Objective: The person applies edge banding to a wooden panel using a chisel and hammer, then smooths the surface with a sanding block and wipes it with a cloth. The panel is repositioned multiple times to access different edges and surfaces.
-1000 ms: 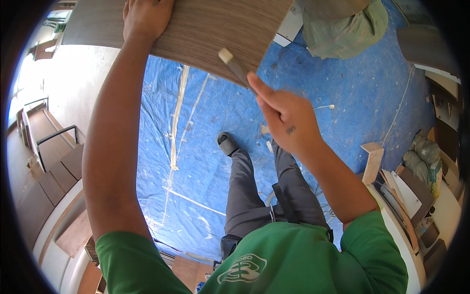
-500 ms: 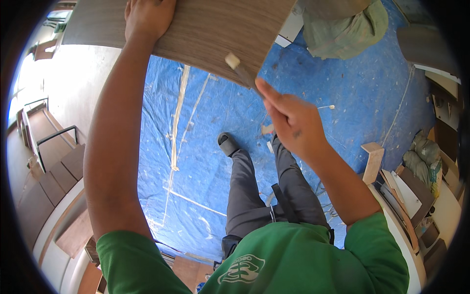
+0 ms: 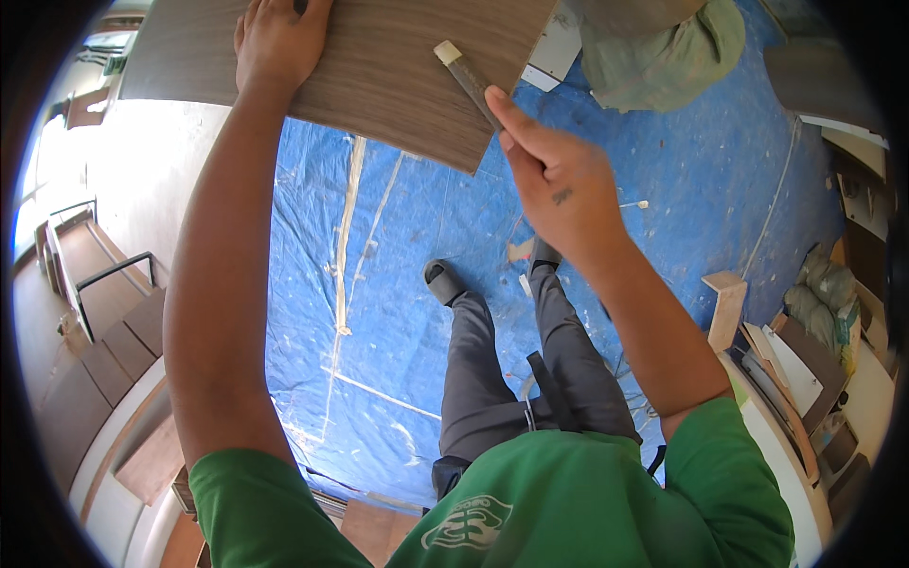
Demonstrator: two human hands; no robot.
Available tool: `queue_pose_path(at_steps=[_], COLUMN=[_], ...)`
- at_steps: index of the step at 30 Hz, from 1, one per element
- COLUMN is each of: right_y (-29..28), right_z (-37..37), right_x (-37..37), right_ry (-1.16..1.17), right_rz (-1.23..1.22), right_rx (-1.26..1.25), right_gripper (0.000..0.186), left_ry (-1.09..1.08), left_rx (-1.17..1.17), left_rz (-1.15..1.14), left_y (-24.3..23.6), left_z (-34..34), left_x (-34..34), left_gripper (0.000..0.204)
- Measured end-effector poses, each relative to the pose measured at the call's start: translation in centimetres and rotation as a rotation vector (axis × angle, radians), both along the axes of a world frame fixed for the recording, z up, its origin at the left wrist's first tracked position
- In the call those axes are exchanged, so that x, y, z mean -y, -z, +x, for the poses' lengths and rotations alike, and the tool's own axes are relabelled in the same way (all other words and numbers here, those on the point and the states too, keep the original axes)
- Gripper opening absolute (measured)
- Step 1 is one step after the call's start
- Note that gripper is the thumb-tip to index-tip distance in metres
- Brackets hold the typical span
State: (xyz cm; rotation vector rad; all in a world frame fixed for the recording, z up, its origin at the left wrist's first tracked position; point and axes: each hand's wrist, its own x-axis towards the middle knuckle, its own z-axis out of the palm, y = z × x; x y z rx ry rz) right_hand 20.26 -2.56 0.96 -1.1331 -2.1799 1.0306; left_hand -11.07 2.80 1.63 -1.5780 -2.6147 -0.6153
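Here, right hand grasps a dark narrow stick with a pale squared tip; one digit lies stretched along the shaft, the others partly hidden, bent around its lower end. Stick sits over the near right corner of the wood-grain panel. Long axis slants: tip points away from the person and to the left, in over the panel, lower end out toward the panel's right side. Whether the tip touches the panel, cannot tell. Left hand lies palm down on the panel, left of the stick, fingers reaching away from the body, grasping nothing visible; fingertips partly cut off by the view. Panel's near edge slopes toward the person as it runs right, to a sharp corner; right edge climbs away from there. Right hand is outside that corner, above the blue sheet. Broad stretch of sheet between the panel's near edge and a dark slipper; more to the panel's right. Tighter along the far part of the right edge: a white box-like piece just beside it, then green cloth.
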Motion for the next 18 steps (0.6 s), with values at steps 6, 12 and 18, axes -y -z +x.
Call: queue_pose_path(at_steps=[6, 12, 18], right_y=[0.6, -0.1, 0.4], right_z=[1.8, 0.5, 0.9], right_x=[4.3, 1.6, 1.6], right_ry=[-0.05, -0.013, -0.035], right_rz=[-0.034, -0.035, 0.049], right_rx=[0.007, 0.01, 0.038], right_gripper=[0.05, 0.049, 0.051], left_ry=[-0.035, -0.04, -0.026], left_rx=[-0.011, 0.01, 0.005], left_rz=[-0.019, -0.027, -0.024], left_y=[0.0, -0.2, -0.2], left_z=[-0.4, 0.1, 0.1], left_x=[0.6, 0.2, 0.5], left_gripper=[0.068, 0.069, 0.069])
